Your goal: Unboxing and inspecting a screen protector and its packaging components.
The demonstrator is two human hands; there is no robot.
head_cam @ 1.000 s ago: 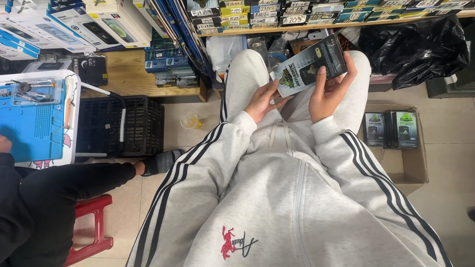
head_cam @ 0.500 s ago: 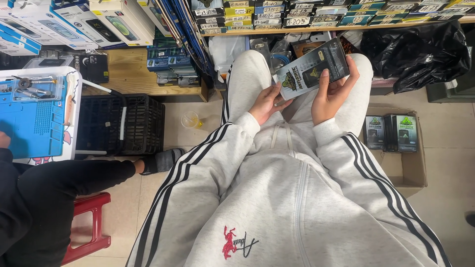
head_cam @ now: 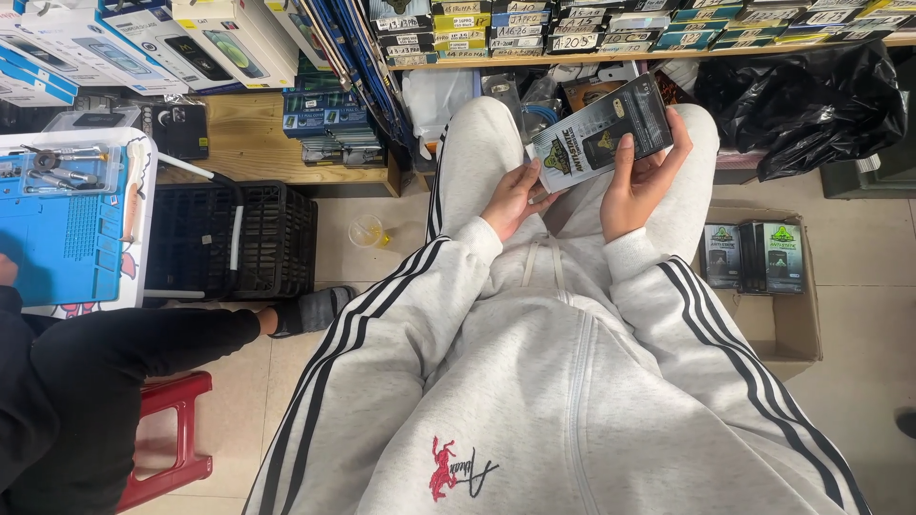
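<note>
A person in a grey top with black stripes sits and looks down at their lap. The left hand [head_cam: 510, 195] is partly curled and holds the lower left corner of a flat dark pack [head_cam: 599, 133]. The right hand [head_cam: 637, 181] is bent around the pack's right side, with the thumb lying on the front. So both hands hold the one pack, up over the knees, tilted with its front facing the person. It looks shut, and I see no tear or open flap.

To the right, on the floor, an open cardboard box [head_cam: 778, 329] has a few packs of the same kind [head_cam: 754, 256] standing in it, with lots of room left. To the left is a black crate [head_cam: 272, 238], a small clear cup [head_cam: 365, 230] on the floor, and another person's dark leg by a red stool [head_cam: 167, 443]. That person's table has a blue mat [head_cam: 57, 234]. Far off, shelves [head_cam: 620, 57] are packed with boxes, beside a black bag [head_cam: 811, 95].
</note>
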